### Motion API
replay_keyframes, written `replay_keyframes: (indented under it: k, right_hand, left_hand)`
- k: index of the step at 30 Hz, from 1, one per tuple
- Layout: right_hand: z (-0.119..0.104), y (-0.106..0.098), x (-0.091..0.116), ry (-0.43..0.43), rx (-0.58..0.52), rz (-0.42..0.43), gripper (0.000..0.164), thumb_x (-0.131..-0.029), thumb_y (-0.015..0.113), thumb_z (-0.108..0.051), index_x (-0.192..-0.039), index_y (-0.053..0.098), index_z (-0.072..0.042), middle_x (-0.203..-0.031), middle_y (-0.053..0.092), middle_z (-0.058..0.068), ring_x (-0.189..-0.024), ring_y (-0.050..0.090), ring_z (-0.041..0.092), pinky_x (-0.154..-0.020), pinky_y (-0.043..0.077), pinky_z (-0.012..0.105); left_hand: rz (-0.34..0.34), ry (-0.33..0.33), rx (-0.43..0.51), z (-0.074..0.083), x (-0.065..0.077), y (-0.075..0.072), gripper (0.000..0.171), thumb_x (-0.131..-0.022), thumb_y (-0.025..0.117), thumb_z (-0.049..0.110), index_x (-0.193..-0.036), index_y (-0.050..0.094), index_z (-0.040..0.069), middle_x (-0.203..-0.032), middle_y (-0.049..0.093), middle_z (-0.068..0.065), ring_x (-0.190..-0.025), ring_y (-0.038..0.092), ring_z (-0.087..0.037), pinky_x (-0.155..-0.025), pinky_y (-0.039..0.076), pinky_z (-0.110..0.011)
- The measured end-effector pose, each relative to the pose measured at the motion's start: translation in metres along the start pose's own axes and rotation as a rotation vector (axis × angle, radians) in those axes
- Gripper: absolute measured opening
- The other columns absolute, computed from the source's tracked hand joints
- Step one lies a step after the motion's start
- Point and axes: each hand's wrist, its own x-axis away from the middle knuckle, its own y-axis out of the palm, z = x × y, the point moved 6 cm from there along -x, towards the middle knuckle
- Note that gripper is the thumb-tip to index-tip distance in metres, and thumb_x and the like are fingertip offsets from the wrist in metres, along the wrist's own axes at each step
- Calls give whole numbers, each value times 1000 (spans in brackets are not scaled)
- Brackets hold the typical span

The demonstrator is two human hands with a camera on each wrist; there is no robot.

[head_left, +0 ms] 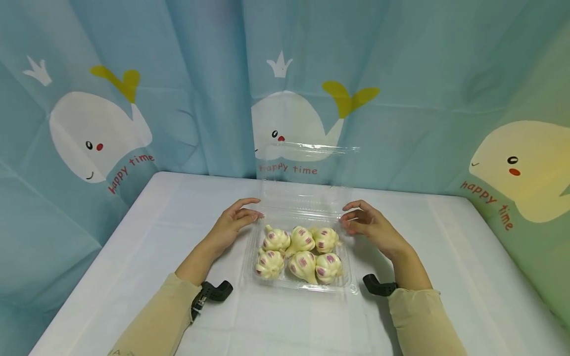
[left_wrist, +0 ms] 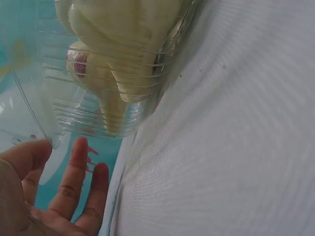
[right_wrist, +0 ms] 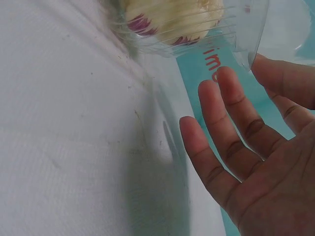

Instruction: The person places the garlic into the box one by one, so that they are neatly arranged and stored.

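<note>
A clear plastic clamshell box (head_left: 289, 285) lies on the table with its lid (head_left: 307, 198) raised at the far side. Several garlic bulbs (head_left: 303, 265), pale with purple patches, sit in two rows in its base. My left hand (head_left: 227, 226) is at the box's far left corner, its thumb tip touching the plastic edge (left_wrist: 53, 143). At the far right corner is my right hand (head_left: 373, 228), with its thumb against the edge of the clear plastic (right_wrist: 252, 59). The other fingers of both hands are extended and spread.
White cloth covers the table (head_left: 285, 326). Behind it hangs a blue curtain (head_left: 213, 99) printed with white whales, and the upright lid stands in front of it. A black wrist mount (head_left: 213, 291) is strapped to the left wrist, another (head_left: 378, 286) to the right.
</note>
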Motion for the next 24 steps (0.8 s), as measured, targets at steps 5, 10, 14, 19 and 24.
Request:
replay_keyframes:
  k: [5,10,14,19,24]
  right_hand:
    - [-1,2,-1,-31,-21,-15,34,-102,63,-5,-131,47,4,-118,64,12,-103,69,11,-85,60,30]
    - [-1,2,-1,-32,-18,-14,28,-101,64,-6,-125,52,4,-113,67,6,-101,69,11,-84,61,30]
    - [0,1,0,-4,2,2,25,-100,68,-10,-121,58,0,-108,70,-3,-97,67,10,-83,59,29]
    - [0,1,1,0,45,-14,23,-101,66,-11,-121,60,-3,-113,64,-6,-104,60,11,-84,53,30]
    - [-1,2,3,30,81,-28,24,-104,57,-10,-126,57,-2,-121,60,-1,-106,56,13,-85,49,32]
  left_hand:
    - [-7,14,-14,2,1,0,39,-105,62,19,-144,56,16,-125,72,-17,-122,64,-17,-118,40,-49]
    - [6,17,-20,2,0,-1,33,-105,62,18,-138,59,12,-122,73,-13,-119,64,-14,-116,42,-44]
    - [16,6,-29,0,1,-1,33,-105,61,16,-138,58,10,-124,72,-11,-118,64,-14,-109,46,-35]
    - [14,14,-48,0,2,-2,32,-107,59,16,-138,58,11,-130,66,-15,-120,63,-24,-104,48,-36]
    - [6,27,-59,1,2,-1,31,-107,59,19,-137,59,10,-133,65,-19,-124,61,-27,-111,46,-43]
